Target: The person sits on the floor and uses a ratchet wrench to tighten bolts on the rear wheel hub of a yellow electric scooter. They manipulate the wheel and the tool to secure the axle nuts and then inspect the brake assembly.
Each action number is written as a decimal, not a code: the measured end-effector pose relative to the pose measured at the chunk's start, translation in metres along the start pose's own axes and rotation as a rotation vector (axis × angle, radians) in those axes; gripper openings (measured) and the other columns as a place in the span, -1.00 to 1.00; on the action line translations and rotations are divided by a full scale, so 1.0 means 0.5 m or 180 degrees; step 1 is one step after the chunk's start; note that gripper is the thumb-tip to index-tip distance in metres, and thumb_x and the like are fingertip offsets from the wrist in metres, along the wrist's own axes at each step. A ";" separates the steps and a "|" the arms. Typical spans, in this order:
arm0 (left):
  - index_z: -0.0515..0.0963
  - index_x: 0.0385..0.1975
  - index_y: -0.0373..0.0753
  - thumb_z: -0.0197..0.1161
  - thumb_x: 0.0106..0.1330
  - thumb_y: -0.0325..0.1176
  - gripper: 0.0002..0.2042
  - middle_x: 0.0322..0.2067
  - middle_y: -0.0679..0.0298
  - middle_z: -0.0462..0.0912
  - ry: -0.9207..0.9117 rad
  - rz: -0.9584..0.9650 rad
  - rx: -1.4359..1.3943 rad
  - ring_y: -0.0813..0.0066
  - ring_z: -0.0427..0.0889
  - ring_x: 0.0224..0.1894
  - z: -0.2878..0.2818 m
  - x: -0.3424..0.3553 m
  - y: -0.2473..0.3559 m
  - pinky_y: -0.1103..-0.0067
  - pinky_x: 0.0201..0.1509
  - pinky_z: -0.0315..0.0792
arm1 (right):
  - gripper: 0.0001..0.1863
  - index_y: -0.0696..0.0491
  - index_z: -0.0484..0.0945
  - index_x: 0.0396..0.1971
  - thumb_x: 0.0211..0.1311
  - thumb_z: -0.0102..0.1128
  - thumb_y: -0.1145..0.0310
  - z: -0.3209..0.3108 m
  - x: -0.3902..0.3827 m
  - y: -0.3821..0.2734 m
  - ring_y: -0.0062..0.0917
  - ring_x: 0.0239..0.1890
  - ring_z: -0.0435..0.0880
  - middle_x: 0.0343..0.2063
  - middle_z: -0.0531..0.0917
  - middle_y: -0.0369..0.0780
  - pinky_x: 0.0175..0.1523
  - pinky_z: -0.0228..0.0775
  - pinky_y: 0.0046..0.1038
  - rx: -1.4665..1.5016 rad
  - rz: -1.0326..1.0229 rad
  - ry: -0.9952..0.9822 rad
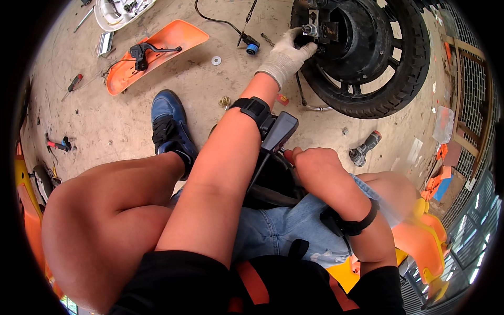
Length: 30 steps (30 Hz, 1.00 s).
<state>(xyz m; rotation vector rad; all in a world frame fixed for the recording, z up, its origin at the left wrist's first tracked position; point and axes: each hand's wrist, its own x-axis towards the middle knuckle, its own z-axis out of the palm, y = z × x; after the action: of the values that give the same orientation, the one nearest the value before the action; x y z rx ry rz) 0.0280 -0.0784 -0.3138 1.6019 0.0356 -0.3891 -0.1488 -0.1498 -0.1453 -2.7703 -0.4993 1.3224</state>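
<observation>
My left hand (283, 56), in a pale knit work glove, reaches forward to a black wheel (367, 79) with a thick tyre. Its thumb and fingers bend round a dark part beside the axle nut (310, 30); the fingertips are partly hidden. A metal block (329, 31) sits at the axle. Bare and closed, my right hand (320, 165) is over my lap, close to a dark round shape (270, 184) between my legs. What its fingers hold is hidden behind the small black box (281, 131) strapped at my left wrist.
An orange panel (157, 55) carries a black brake lever (140, 55). Beside the tyre lies a grey power tool (364, 148). A washer (216, 60), a spring (267, 39), a screwdriver (75, 82) and a blue-ended cable part (252, 48) are on the concrete floor. My blue shoe (169, 118) stands left.
</observation>
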 end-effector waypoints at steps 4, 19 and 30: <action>0.33 0.29 -0.34 0.34 0.22 -0.07 -0.30 0.13 0.00 0.55 -0.0042 -0.0089 -0.0866 0.21 0.59 0.09 0.025 0.017 -0.054 0.44 0.20 0.44 | -0.79 0.10 0.58 -0.27 0.03 0.15 0.52 0.000 0.003 -0.004 -0.24 -0.40 0.73 -0.52 0.70 -0.12 -0.36 0.53 -0.28 -0.0007 0.0028 -0.0050; 0.34 0.22 -0.45 0.37 0.24 -0.19 -0.36 0.03 -0.02 0.60 0.0112 0.0095 -0.0411 0.22 0.59 0.08 0.005 0.001 -0.003 0.47 0.20 0.41 | -0.78 0.11 0.58 -0.27 0.00 0.17 0.53 0.009 -0.002 0.005 -0.24 -0.40 0.74 -0.51 0.70 -0.12 -0.35 0.54 -0.28 0.0013 0.0053 0.0005; 0.39 0.18 -0.40 0.26 0.27 -0.01 -0.37 0.03 -0.10 0.60 0.0048 -0.0298 0.0072 0.09 0.59 0.11 0.012 -0.004 -0.010 0.41 0.22 0.42 | -0.78 0.12 0.57 -0.30 -0.04 0.20 0.53 0.006 0.000 0.001 -0.24 -0.40 0.74 -0.53 0.70 -0.12 -0.37 0.54 -0.28 0.0042 -0.0009 0.0044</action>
<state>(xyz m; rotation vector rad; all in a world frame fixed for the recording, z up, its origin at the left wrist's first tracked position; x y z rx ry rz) 0.0234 -0.0836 -0.3183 1.6295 0.1184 -0.4514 -0.1507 -0.1505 -0.1474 -2.7651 -0.4920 1.3002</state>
